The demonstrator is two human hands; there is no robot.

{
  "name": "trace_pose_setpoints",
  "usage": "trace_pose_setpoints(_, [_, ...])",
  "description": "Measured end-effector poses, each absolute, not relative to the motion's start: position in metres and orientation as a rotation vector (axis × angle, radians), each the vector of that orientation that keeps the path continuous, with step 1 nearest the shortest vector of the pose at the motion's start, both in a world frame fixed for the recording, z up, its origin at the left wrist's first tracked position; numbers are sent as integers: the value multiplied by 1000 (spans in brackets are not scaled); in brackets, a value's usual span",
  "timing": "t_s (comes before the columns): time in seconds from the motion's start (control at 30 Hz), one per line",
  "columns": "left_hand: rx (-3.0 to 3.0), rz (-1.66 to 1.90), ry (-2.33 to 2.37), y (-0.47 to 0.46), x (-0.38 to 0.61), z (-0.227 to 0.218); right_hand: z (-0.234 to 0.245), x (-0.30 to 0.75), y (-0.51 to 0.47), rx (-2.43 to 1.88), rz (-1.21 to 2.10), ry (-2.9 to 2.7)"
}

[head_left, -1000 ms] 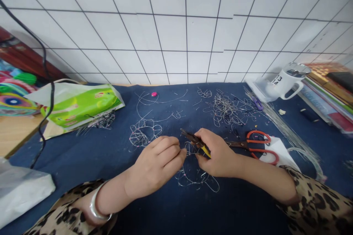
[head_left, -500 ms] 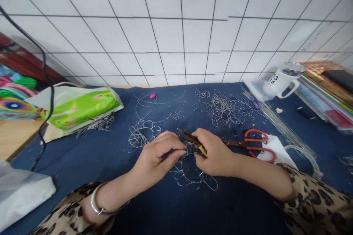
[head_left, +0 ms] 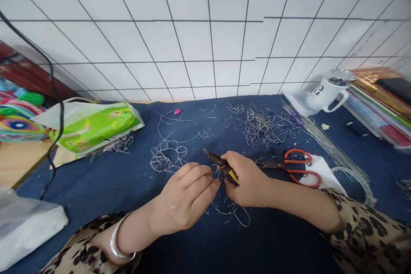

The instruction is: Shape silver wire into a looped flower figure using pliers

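Observation:
My right hand [head_left: 245,180] is closed around pliers [head_left: 233,174] with yellow handles and dark jaws that point up and left. Beside it, my left hand [head_left: 188,195] has its fingertips pinched together on a beaded wire ring [head_left: 229,212]. The ring has thin looping wires and partly hangs below both hands; its upper part is hidden by the fingers. To the left of the pliers, a second looped wire ring [head_left: 162,158] with small pink beads lies on the blue cloth [head_left: 128,188].
Orange-handled scissors [head_left: 298,165] lie right of my right hand. Behind them are a tangled wire pile [head_left: 261,124], a bundle of straight wires [head_left: 334,145] and a white mug [head_left: 330,92]. A green tissue pack [head_left: 99,128] and a plastic bag [head_left: 28,227] lie left.
My left hand has rolled over, its knuckles turned up and fingers now curled over the wire. The pliers stay in my right hand, shifted slightly left.

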State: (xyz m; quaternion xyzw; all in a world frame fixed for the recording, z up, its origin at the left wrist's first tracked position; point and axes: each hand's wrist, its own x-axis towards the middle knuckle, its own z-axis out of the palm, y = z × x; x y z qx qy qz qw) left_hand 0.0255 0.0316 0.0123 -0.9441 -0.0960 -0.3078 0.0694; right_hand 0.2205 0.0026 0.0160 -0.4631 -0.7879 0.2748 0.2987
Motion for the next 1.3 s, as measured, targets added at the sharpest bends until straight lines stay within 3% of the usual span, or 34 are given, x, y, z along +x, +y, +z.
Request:
trace_pose_setpoints(0.57, [-2777,-741,-138,26,30,22,20,217,-5,-1239,866,-1980])
trace_pose_setpoints(0.87, [-3194,-1256,-573,40,26,12,21,222,1,-1221,1004,-1951])
trace_pose_setpoints(1.3, [-3083,-1412,-863,51,18,15,45,241,13,-1196,585,-2163])
